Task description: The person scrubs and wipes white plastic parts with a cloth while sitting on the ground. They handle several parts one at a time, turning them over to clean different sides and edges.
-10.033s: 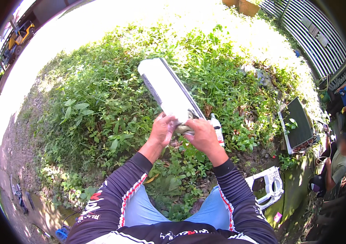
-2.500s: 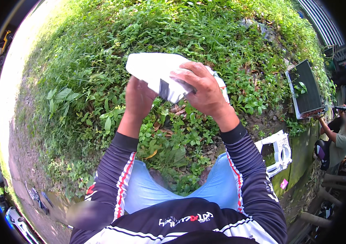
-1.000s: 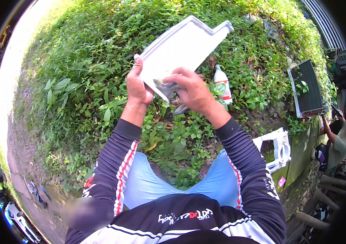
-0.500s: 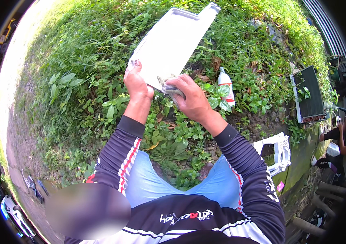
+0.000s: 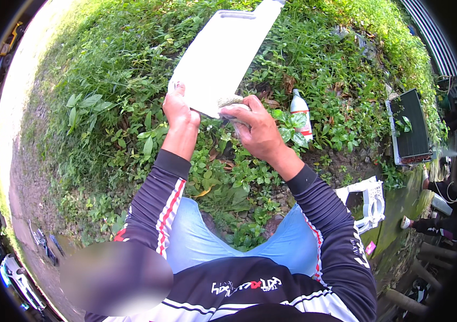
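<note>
A long white panel, seemingly plastic with a recessed slot near its far end, is held out over the plants. My left hand grips its near left edge, with the thumb on top and the other fingers hidden beneath. At the near right corner, my right hand is closed around a greyish crumpled cloth, which touches or nearly touches the panel's edge. Just right of that hand, a white bottle with a red label lies among the leaves.
A dark finned radiator-like unit stands at the right. Nearer me is a white plastic frame with a round opening. Low green plants cover the ground ahead. Another person's shoe and leg show at the far right, beside several pipes.
My right hand has shifted slightly right with the cloth, which bunches higher at the panel's corner. The panel has tilted a little, while my left hand keeps its grip.
</note>
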### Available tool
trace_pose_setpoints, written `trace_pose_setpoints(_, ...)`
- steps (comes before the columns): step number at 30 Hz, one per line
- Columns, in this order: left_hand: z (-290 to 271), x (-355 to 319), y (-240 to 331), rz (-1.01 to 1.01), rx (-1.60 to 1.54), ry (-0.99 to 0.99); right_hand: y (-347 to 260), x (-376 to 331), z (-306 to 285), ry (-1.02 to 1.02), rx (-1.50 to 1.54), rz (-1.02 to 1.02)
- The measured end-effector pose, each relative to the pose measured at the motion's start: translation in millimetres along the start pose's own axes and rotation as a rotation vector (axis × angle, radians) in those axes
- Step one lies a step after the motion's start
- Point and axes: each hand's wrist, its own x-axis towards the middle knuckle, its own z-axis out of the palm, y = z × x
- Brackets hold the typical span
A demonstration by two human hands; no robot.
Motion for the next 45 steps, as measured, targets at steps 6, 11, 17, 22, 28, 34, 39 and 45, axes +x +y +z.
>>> trace_pose_setpoints(6,11,-15,-1,0.107,0.047,-0.065,-1,8,-12,0.069,0.025,0.094)
trace_pose_setpoints(11,19,-53,-34,0.074,0.163,-0.255,-2,5,10,0.023,-0.041,0.056)
trace_pose_setpoints(17,13,-59,-17,0.049,0.287,-0.336,36,9,-45,0.174,-0.196,0.161)
trace_pose_setpoints(22,16,-88,-28,0.118,0.433,-0.465,48,11,-69,0.47,-0.276,0.405)
trace_pose_setpoints(28,19,-100,-26,0.134,0.485,-0.515,52,3,-69,0.678,-0.26,0.483)
trace_pose_setpoints(34,16,-114,-30,0.241,0.506,-0.589,87,-2,-95,0.433,-0.357,0.224)
trace_pose_setpoints(39,16,-124,-33,0.147,0.647,-0.551,56,6,-74,0.632,-0.303,0.51)
trace_pose_setpoints(45,16,-118,-28,0.136,0.417,-0.509,64,-3,-68,0.49,-0.436,0.56)
